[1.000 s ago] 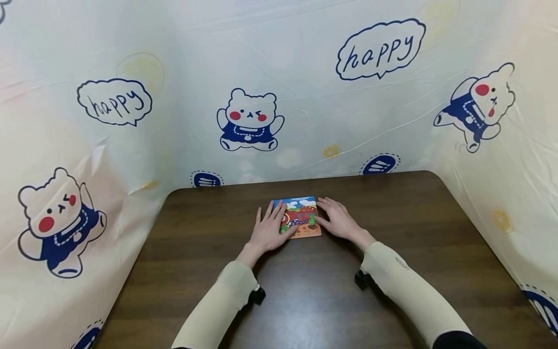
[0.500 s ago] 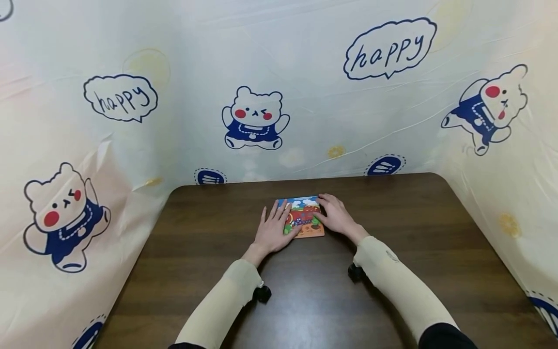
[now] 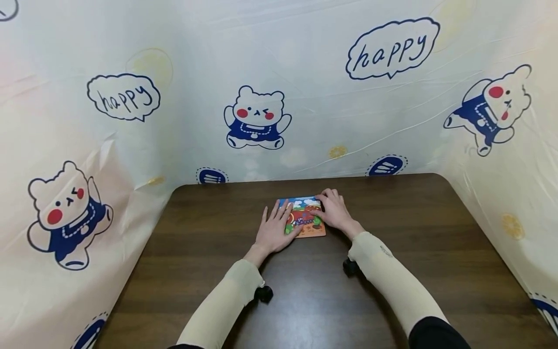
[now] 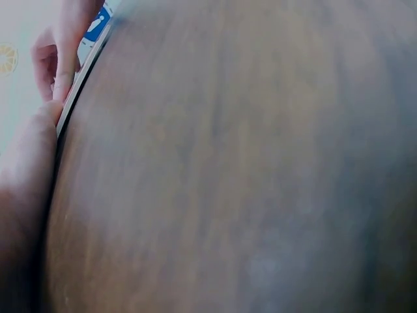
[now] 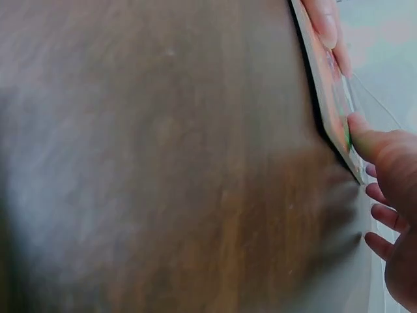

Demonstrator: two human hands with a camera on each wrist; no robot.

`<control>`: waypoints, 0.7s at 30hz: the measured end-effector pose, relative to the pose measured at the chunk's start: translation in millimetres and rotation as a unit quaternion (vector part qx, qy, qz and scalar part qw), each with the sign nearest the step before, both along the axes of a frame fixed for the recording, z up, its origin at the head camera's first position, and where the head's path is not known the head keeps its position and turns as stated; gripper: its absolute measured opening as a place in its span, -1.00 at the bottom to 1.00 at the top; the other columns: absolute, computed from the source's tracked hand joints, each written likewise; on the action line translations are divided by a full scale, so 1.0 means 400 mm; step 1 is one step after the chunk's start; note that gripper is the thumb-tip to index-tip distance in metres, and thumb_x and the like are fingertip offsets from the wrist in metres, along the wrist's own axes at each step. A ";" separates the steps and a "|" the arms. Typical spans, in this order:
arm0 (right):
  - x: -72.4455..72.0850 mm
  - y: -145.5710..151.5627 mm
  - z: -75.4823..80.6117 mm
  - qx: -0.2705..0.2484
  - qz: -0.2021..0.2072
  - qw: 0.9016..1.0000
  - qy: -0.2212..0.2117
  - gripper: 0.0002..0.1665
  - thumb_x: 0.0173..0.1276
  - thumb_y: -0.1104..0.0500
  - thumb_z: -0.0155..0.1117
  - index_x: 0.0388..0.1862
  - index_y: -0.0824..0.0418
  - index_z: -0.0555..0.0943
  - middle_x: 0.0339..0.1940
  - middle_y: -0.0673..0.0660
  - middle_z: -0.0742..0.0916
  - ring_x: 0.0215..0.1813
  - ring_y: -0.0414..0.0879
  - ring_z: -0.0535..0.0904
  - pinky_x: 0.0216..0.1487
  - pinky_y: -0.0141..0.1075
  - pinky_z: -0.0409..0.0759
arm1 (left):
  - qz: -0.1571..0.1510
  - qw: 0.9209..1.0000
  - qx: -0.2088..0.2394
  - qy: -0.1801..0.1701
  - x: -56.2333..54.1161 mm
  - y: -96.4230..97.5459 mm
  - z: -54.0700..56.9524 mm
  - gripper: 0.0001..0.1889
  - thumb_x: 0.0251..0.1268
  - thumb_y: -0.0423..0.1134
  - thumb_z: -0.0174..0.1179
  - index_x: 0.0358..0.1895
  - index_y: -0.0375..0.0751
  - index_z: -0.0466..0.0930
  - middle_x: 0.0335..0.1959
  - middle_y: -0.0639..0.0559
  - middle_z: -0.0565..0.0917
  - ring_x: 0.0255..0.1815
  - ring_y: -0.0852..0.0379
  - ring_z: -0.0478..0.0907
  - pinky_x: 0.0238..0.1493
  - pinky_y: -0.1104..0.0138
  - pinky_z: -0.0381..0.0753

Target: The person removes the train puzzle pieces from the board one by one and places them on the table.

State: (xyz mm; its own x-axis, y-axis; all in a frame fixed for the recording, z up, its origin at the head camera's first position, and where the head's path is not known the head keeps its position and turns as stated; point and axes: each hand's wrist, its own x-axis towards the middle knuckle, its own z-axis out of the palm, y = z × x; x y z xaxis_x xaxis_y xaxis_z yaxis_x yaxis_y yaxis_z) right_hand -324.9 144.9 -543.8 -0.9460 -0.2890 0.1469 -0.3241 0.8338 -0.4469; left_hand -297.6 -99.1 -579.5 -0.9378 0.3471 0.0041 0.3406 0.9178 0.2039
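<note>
A small square picture board [image 3: 301, 208], thin and pale-edged, lies flat on the brown table near its far side. Blue sky, a red shape and an orange ground are printed on it. My left hand [image 3: 274, 232] rests spread over its left part, fingers straight and thumb across the lower area. At the right edge my right hand [image 3: 335, 211] grips the board, thumb on the printed face and fingers bent by the upper right corner. In the right wrist view the right thumb [image 5: 365, 134] presses the face, while the other fingers curl beside the edge.
The brown wooden table [image 3: 305, 291] has rounded far corners. A pale curtain [image 3: 183, 121] printed with bears and "happy" bubbles hangs behind it and along both sides. A black wrist camera [image 3: 263, 293] sits under the left cuff, another [image 3: 350, 267] under the right.
My right hand has moved left onto the board's right edge, its thumb sliding over the face and its fingers bending. The left hand stays on the board. The head view has shifted slightly.
</note>
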 end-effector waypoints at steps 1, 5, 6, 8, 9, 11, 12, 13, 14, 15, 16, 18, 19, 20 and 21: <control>-0.001 -0.001 0.002 -0.009 -0.001 1.000 -0.004 -0.32 0.54 -0.05 0.51 0.43 0.36 0.66 0.37 0.38 0.58 0.40 0.30 0.42 0.39 0.22 0.44 | 0.001 1.000 -0.002 -0.001 -0.001 0.000 0.000 -0.01 0.56 0.61 -0.23 0.86 0.22 -0.14 0.89 0.18 -0.12 0.93 0.02 -0.27 0.87 -0.23 -0.27; -0.006 -0.008 0.008 -0.044 -0.012 0.999 -0.029 -0.39 0.56 0.03 0.49 0.39 0.39 0.65 0.39 0.40 0.56 0.43 0.32 0.40 0.45 0.24 0.41 | 0.002 1.000 -0.007 -0.004 -0.004 0.001 0.002 -0.02 0.56 0.61 -0.23 0.86 0.23 -0.14 0.89 0.20 -0.13 0.93 0.04 -0.29 0.87 -0.22 -0.28; -0.007 -0.010 0.009 -0.050 -0.017 0.998 -0.036 -0.41 0.57 0.04 0.49 0.39 0.39 0.64 0.41 0.41 0.55 0.45 0.33 0.39 0.47 0.25 0.40 | 0.001 1.000 -0.006 -0.002 -0.004 0.001 0.002 -0.02 0.56 0.61 -0.22 0.86 0.22 -0.13 0.89 0.19 -0.12 0.93 0.02 -0.27 0.87 -0.23 -0.26; -0.009 -0.013 0.010 -0.062 -0.027 0.996 -0.050 -0.43 0.58 0.07 0.47 0.38 0.39 0.62 0.44 0.42 0.53 0.47 0.34 0.38 0.50 0.26 0.38 | 0.000 1.000 -0.004 -0.001 -0.004 0.003 0.002 -0.02 0.56 0.60 -0.20 0.85 0.20 -0.11 0.89 0.17 -0.10 0.93 0.01 -0.26 0.87 -0.24 -0.25; -0.010 -0.015 0.010 -0.068 -0.032 0.995 -0.058 -0.44 0.58 0.08 0.47 0.37 0.39 0.62 0.45 0.43 0.52 0.49 0.34 0.37 0.52 0.26 0.37 | -0.001 1.000 -0.003 -0.002 -0.004 0.003 0.002 -0.02 0.57 0.59 -0.20 0.85 0.20 -0.10 0.89 0.17 -0.09 0.93 0.00 -0.25 0.87 -0.24 -0.25; -0.011 -0.018 0.009 -0.078 -0.040 0.994 -0.069 -0.49 0.58 0.09 0.46 0.32 0.39 0.63 0.46 0.44 0.51 0.49 0.35 0.36 0.54 0.26 0.35 | -0.002 1.000 -0.001 -0.003 -0.004 0.004 0.000 -0.04 0.57 0.59 -0.21 0.85 0.23 -0.11 0.89 0.16 -0.10 0.93 0.00 -0.26 0.86 -0.24 -0.26; -0.012 -0.020 0.008 -0.080 -0.042 0.993 -0.072 -0.52 0.59 0.10 0.46 0.30 0.39 0.63 0.46 0.44 0.50 0.49 0.35 0.36 0.54 0.26 0.34 | -0.003 1.000 0.002 -0.004 -0.004 0.004 -0.002 -0.05 0.57 0.59 -0.21 0.85 0.27 -0.10 0.89 0.16 -0.10 0.93 -0.01 -0.26 0.86 -0.25 -0.26; -0.012 -0.021 0.007 -0.082 -0.042 0.993 -0.076 -0.54 0.59 0.11 0.45 0.28 0.38 0.64 0.46 0.43 0.50 0.49 0.35 0.36 0.54 0.26 0.33 | -0.004 1.000 0.002 -0.006 -0.005 0.004 -0.003 -0.07 0.57 0.59 -0.22 0.85 0.33 -0.10 0.90 0.16 -0.11 0.93 -0.01 -0.27 0.86 -0.25 -0.27; -0.013 -0.023 0.006 -0.084 -0.043 0.992 -0.079 -0.55 0.60 0.12 0.44 0.28 0.38 0.63 0.46 0.43 0.50 0.49 0.35 0.36 0.55 0.26 0.32 | -0.006 1.000 0.003 -0.007 -0.005 0.003 -0.004 -0.10 0.57 0.60 -0.23 0.84 0.38 -0.09 0.90 0.16 -0.12 0.93 -0.01 -0.28 0.86 -0.26 -0.27; -0.013 -0.025 0.004 -0.086 -0.042 0.992 -0.080 -0.55 0.60 0.13 0.43 0.29 0.38 0.63 0.46 0.43 0.49 0.50 0.35 0.37 0.55 0.27 0.32 | -0.008 1.000 0.006 -0.006 -0.005 0.002 -0.005 -0.12 0.57 0.59 -0.22 0.83 0.43 -0.07 0.90 0.16 -0.12 0.93 -0.02 -0.27 0.86 -0.27 -0.27; -0.013 -0.027 0.003 -0.085 -0.042 0.992 -0.082 -0.55 0.61 0.13 0.42 0.31 0.37 0.63 0.46 0.43 0.49 0.50 0.35 0.37 0.56 0.27 0.32 | -0.010 1.000 0.009 -0.005 -0.005 0.001 -0.007 -0.15 0.58 0.59 -0.22 0.82 0.48 -0.04 0.90 0.15 -0.11 0.93 -0.03 -0.27 0.85 -0.28 -0.26; -0.014 -0.031 0.002 -0.082 -0.041 0.992 -0.084 -0.52 0.63 0.13 0.40 0.37 0.36 0.60 0.47 0.41 0.48 0.52 0.34 0.37 0.58 0.26 0.32 | -0.013 1.000 0.017 0.000 -0.006 -0.001 -0.009 -0.19 0.58 0.58 -0.18 0.80 0.52 0.02 0.90 0.13 -0.08 0.93 -0.06 -0.25 0.84 -0.30 -0.24; -0.014 -0.033 0.002 -0.081 -0.041 0.992 -0.085 -0.50 0.63 0.13 0.40 0.40 0.35 0.59 0.48 0.41 0.48 0.52 0.33 0.37 0.59 0.26 0.32 | -0.014 1.000 0.018 0.002 -0.006 -0.003 -0.010 -0.20 0.58 0.58 -0.18 0.79 0.54 0.04 0.90 0.13 -0.08 0.93 -0.06 -0.24 0.84 -0.31 -0.23; -0.014 -0.035 0.003 -0.081 -0.043 0.992 -0.086 -0.48 0.63 0.13 0.39 0.43 0.35 0.58 0.49 0.40 0.48 0.53 0.33 0.37 0.60 0.25 0.32 | -0.015 1.000 0.021 0.004 -0.007 -0.004 -0.010 -0.20 0.58 0.57 -0.17 0.79 0.54 0.06 0.90 0.13 -0.07 0.93 -0.06 -0.23 0.84 -0.31 -0.22; -0.014 -0.037 0.004 -0.081 -0.043 0.992 -0.088 -0.47 0.64 0.13 0.39 0.44 0.35 0.57 0.49 0.40 0.47 0.53 0.33 0.37 0.61 0.25 0.32 | -0.015 1.000 0.021 0.005 -0.007 -0.006 -0.011 -0.20 0.58 0.57 -0.17 0.78 0.54 0.06 0.90 0.13 -0.07 0.93 -0.06 -0.23 0.84 -0.31 -0.22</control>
